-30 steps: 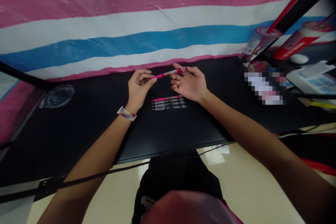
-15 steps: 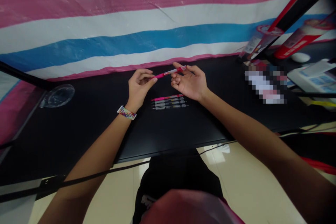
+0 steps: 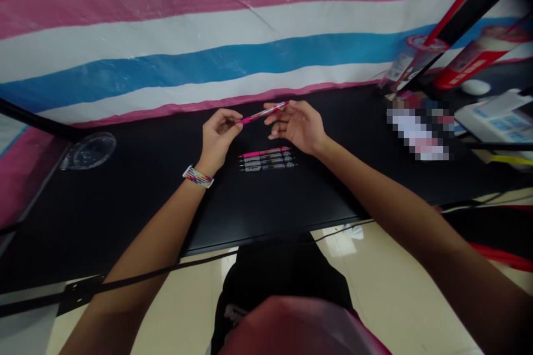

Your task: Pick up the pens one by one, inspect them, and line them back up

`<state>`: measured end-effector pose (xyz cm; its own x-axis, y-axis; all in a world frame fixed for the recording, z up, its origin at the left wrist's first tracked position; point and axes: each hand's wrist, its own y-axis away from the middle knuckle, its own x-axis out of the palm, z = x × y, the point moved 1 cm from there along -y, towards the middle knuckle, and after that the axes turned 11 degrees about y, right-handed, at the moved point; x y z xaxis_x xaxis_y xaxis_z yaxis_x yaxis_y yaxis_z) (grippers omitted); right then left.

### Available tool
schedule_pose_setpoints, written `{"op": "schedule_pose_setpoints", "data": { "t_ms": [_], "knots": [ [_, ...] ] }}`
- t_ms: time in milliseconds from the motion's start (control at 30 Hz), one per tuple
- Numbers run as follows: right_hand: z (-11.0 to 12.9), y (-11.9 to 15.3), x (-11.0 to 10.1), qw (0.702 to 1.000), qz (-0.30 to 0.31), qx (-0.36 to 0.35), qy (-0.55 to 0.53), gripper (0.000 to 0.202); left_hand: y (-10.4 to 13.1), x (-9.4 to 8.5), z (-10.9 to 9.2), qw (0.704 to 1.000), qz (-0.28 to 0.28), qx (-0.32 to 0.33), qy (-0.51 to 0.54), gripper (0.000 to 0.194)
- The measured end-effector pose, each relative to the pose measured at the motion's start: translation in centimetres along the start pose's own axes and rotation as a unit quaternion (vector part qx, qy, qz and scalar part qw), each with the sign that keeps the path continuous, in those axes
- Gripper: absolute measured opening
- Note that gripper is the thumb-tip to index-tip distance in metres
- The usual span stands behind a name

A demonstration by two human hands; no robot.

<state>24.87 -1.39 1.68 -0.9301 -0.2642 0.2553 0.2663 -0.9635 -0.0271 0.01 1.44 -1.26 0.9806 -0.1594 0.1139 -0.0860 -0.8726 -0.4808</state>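
Note:
A pink and red pen [image 3: 264, 113] is held slightly tilted above the black table, its right end higher. My left hand [image 3: 219, 136] pinches the pink left end between thumb and fingers. At the other end, the thumb and fingertips of my right hand [image 3: 303, 126] close on the red tip, with the remaining fingers loosely curled beneath. Below the hands, another pink pen [image 3: 265, 152] lies at the top of a row. Several grey-and-clear pens [image 3: 268, 166] lie parallel and close together just in front of it.
On the black table [image 3: 137, 205], a clear plastic lid [image 3: 91, 151] lies at the left. A lidded cup with a red straw [image 3: 410, 64], a red-and-white cup [image 3: 478, 58] and a white box [image 3: 499, 122] stand at the right. A striped sheet [image 3: 233, 66] hangs behind.
The pen and both hands have shifted slightly left in view. My right hand has turned a little around the pen's red end. The row of pens stays as it was.

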Motion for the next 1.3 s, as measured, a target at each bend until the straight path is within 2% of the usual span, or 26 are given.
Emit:
{"op": "schedule_pose_setpoints", "data": {
  "t_ms": [133, 267, 367, 467, 567, 700, 933, 1167, 1300],
  "knots": [
    [-0.3, -0.2, -0.5, 0.984, -0.082, -0.094, 0.123, 0.028, -0.2, -0.2, -0.3, 1.000, -0.001, 0.005, 0.004, 0.021],
    [-0.6, -0.4, -0.9, 0.972, -0.095, -0.123, 0.178, 0.022, -0.3, -0.2, -1.0, 0.999, 0.036, -0.010, -0.010, 0.018],
    [-0.4, -0.3, -1.6, 0.951, -0.077, -0.138, 0.266, 0.012, -0.2, -0.2, -1.5, 0.995, 0.085, -0.022, -0.042, 0.020],
    [-0.1, -0.2, -2.4, 0.912, -0.051, -0.162, 0.373, 0.005, -0.2, -0.4, -1.8, 0.988, 0.131, -0.029, -0.071, 0.022],
    [0.3, 0.0, -2.8, 0.882, -0.001, -0.185, 0.435, 0.009, 0.0, -0.3, -2.2, 0.982, 0.159, -0.057, -0.088, 0.019],
    [0.6, 0.0, -3.2, 0.856, 0.046, -0.193, 0.478, 0.012, 0.3, 0.1, -3.1, 0.972, 0.175, -0.101, -0.121, 0.017],
    [0.4, -0.2, -4.1, 0.834, 0.102, -0.155, 0.520, 0.021, 0.4, 0.4, -3.2, 0.952, 0.221, -0.100, -0.185, 0.016],
    [0.5, -0.1, -3.9, 0.807, 0.130, -0.164, 0.553, 0.019, 0.5, 0.6, -3.3, 0.941, 0.255, -0.094, -0.201, 0.014],
    [0.6, 0.0, -3.7, 0.807, 0.134, -0.162, 0.551, 0.019, 0.7, 0.7, -3.4, 0.936, 0.266, -0.087, -0.212, 0.015]
  ]
}}
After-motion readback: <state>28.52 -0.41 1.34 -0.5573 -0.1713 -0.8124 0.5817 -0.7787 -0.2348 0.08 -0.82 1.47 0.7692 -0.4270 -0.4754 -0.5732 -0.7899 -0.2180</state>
